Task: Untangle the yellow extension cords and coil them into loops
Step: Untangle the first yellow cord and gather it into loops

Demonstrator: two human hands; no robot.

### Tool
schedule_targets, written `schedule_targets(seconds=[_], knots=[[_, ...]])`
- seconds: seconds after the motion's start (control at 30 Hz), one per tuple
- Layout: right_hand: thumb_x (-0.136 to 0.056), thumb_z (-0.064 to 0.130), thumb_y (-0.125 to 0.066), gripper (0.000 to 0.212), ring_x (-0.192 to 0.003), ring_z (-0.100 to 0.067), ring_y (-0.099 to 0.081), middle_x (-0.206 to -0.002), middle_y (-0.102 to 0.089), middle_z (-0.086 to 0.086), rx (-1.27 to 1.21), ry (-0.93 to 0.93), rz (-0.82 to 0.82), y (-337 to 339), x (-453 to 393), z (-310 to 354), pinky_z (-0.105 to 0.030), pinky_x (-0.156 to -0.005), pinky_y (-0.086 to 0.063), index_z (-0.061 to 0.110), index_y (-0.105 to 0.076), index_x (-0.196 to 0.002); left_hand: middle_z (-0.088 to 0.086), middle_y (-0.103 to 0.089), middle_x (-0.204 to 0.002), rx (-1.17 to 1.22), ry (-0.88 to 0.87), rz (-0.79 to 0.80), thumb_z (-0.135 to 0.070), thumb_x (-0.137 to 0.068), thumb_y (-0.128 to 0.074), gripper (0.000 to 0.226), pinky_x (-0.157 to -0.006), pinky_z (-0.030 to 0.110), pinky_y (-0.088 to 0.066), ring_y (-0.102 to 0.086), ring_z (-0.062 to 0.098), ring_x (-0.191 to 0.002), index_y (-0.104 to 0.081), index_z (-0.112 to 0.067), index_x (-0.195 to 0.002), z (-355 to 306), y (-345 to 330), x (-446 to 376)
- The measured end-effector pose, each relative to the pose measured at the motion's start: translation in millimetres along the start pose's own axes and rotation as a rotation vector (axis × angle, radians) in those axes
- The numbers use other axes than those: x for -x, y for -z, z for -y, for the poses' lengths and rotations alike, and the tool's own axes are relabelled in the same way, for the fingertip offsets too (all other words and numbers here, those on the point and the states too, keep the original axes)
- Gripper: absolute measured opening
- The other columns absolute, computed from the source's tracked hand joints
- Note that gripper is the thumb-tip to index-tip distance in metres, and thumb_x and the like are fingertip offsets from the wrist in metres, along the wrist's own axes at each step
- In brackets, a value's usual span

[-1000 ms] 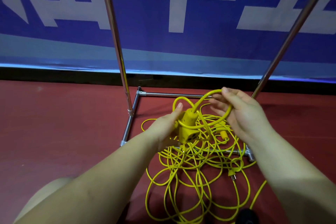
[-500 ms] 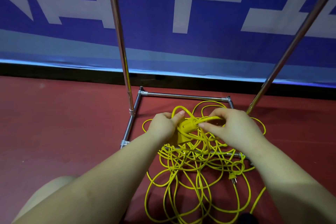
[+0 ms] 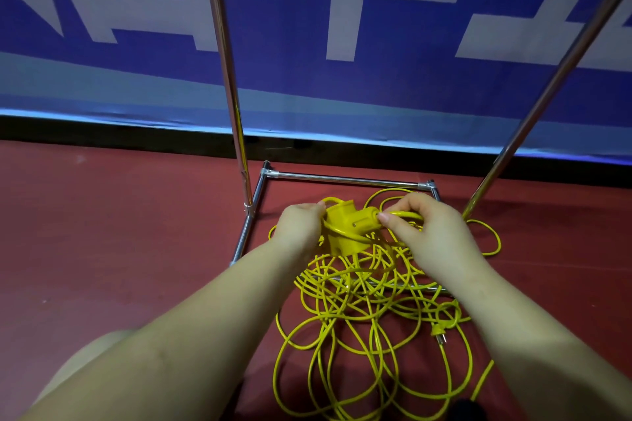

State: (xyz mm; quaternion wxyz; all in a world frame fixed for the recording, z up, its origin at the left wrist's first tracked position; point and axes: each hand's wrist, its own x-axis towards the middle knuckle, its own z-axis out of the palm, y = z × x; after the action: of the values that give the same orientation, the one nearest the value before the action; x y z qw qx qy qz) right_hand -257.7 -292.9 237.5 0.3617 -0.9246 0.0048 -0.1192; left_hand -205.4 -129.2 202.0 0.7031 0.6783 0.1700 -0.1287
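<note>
A tangled heap of yellow extension cord [image 3: 362,314] lies on the red floor in front of me, spread over the base of a metal rack. Above the heap I hold a yellow socket block [image 3: 345,229]. My left hand [image 3: 299,225] grips its left side, with a strand looped across its front. My right hand [image 3: 427,232] pinches the cord where it leaves the block's right end. A yellow plug [image 3: 438,332] with metal pins lies at the heap's right edge.
A chrome rack frame [image 3: 345,178] sits on the floor, with one upright pole [image 3: 225,72] at left and a slanted pole [image 3: 554,79] at right. A blue and white banner [image 3: 376,31] hangs behind. My knee [image 3: 78,369] shows at lower left.
Both hands have lowered and moved away from me with the socket block. The right hand let the big loop drop and now pinches the cord at the block's end.
</note>
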Motion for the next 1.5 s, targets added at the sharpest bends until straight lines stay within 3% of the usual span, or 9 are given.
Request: schedule_targets(seconds=[0.27, 0.43, 0.8, 0.97, 1.03, 1.13, 1.23, 1.37, 1.5], knots=[[-0.086, 0.025, -0.064, 0.007, -0.073, 0.009, -0.057, -0.072, -0.063, 0.020, -0.172, 0.037, -0.154, -0.2, -1.1, 5.4, -0.003, -0.065, -0.038, 0.024, -0.063, -0.079, 0.010, -0.053, -0.074, 0.161, 0.024, -0.049, -0.015, -0.096, -0.048, 0.021, -0.081, 0.050, -0.054, -0.054, 0.024, -0.065, -0.059, -0.008, -0.079, -5.6, -3.7, -1.3], [-0.088, 0.023, -0.062, 0.018, -0.060, 0.008, -0.053, -0.059, -0.060, 0.015, -0.310, -0.025, -0.206, -0.8, -3.6, 5.8, -0.007, -0.058, -0.037, 0.025, -0.058, -0.070, 0.017, -0.062, -0.095, 0.205, -0.005, -0.012, -0.008, -0.095, -0.043, 0.019, -0.073, 0.040, -0.056, -0.063, 0.030, -0.085, -0.062, -0.005, -0.092, -10.1, -5.6, 3.2], [-0.089, 0.017, -0.060, 0.018, -0.078, -0.014, -0.063, -0.068, -0.070, 0.007, -0.804, -0.201, -0.295, -13.0, -7.8, 10.8, -0.031, -0.084, -0.048, 0.019, -0.063, -0.071, 0.009, -0.057, -0.073, 0.500, 0.134, -0.011, -0.001, -0.098, -0.036, 0.028, -0.053, 0.030, -0.056, -0.061, 0.017, -0.052, -0.052, -0.006, -0.076, -25.2, -4.7, 7.5], [-0.089, 0.017, -0.059, 0.018, -0.078, -0.015, -0.065, -0.068, -0.070, 0.005, -0.852, -0.253, -0.313, -15.4, -7.7, 14.3, -0.029, -0.083, -0.050, 0.018, -0.061, -0.071, 0.017, -0.061, -0.096, 0.559, 0.252, 0.006, -0.006, -0.101, -0.031, 0.021, -0.089, 0.042, -0.045, -0.063, 0.028, -0.086, -0.051, -0.003, -0.108, -29.2, -6.7, 9.1], [-0.090, 0.015, -0.057, 0.018, -0.071, -0.006, -0.066, -0.064, -0.070, 0.008, -0.881, -0.283, -0.314, -14.8, -9.0, 17.4, -0.021, -0.076, -0.050, 0.018, -0.060, -0.072, 0.019, -0.059, -0.122, 0.616, 0.256, -0.008, -0.006, -0.101, -0.032, 0.032, -0.089, 0.041, -0.044, -0.060, 0.032, -0.111, -0.048, 0.002, -0.128, -31.0, -5.9, 9.5], [-0.091, 0.014, -0.055, 0.018, -0.064, 0.000, -0.067, -0.063, -0.069, 0.010, -0.927, -0.341, -0.319, -13.6, -10.7, 20.6, -0.013, -0.066, -0.050, 0.016, -0.058, -0.074, 0.017, -0.059, -0.124, 0.748, 0.237, 0.014, -0.005, -0.101, -0.031, 0.035, -0.087, 0.040, -0.045, -0.057, 0.030, -0.117, -0.043, 0.002, -0.134, -34.7, -5.0, 10.2], [-0.092, 0.017, -0.053, 0.017, -0.064, -0.003, -0.067, -0.065, -0.070, 0.008, -0.994, -0.409, -0.294, -12.7, -11.9, 23.5, -0.013, -0.065, -0.050, 0.016, -0.056, -0.075, 0.012, -0.060, -0.095, 0.819, 0.208, 0.066, -0.004, -0.101, -0.029, 0.035, -0.086, 0.041, -0.045, -0.055, 0.029, -0.120, -0.040, 0.002, -0.134, -36.4, -3.8, 10.2], [-0.093, 0.023, -0.052, 0.014, -0.076, -0.010, -0.066, -0.087, -0.067, 0.000, -1.139, -0.562, -0.253, -10.2, -16.0, 19.4, -0.021, -0.077, -0.048, 0.014, -0.056, -0.083, 0.017, -0.060, -0.106, 0.880, 0.219, 0.139, -0.004, -0.101, -0.029, 0.019, -0.085, 0.040, -0.046, -0.056, 0.029, -0.117, -0.048, -0.002, -0.104, -41.7, -1.1, 13.8], [-0.093, 0.028, -0.052, 0.017, -0.060, -0.002, -0.068, -0.099, -0.063, -0.001, -1.256, -0.707, -0.144, -12.3, -18.7, 16.9, -0.020, -0.078, -0.045, 0.012, -0.056, -0.096, 0.015, -0.064, -0.105, 0.896, 0.181, 0.125, -0.006, -0.101, -0.030, 0.021, -0.085, 0.035, -0.047, -0.059, 0.027, -0.110, -0.051, -0.005, -0.098, -41.2, 0.8, 11.9]])
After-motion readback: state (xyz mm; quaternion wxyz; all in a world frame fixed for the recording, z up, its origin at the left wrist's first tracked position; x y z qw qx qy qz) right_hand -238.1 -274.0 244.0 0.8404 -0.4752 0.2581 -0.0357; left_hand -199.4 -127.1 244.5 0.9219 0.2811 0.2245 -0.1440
